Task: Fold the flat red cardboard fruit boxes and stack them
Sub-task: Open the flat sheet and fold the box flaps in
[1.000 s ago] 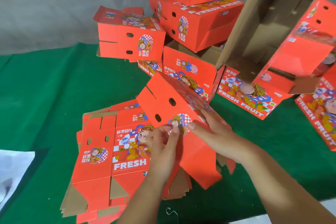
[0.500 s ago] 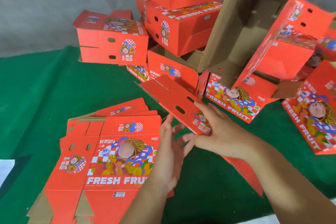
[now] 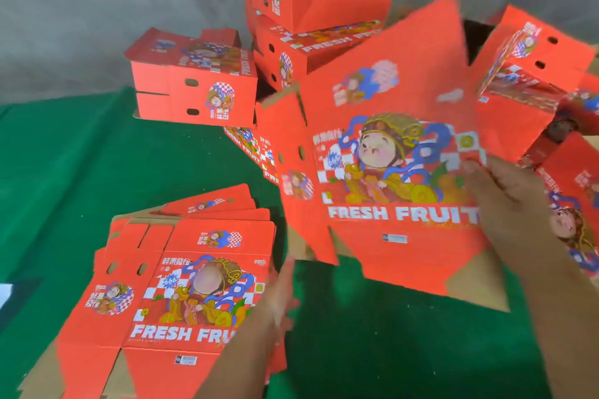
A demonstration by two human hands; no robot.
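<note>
On the green table (image 3: 81, 172) I see a pile of flat boxes (image 3: 181, 295) at the left, one folded box (image 3: 194, 87) behind it. My left hand (image 3: 278, 295) hovers blurred beside the pile, grip spread, holding nothing. My right hand (image 3: 509, 201) pinches the raised flat box (image 3: 398, 172) at its right edge, before the stacked boxes (image 3: 311, 10).

Green cloth (image 3: 97, 172), grey wall (image 3: 97, 10).
</note>
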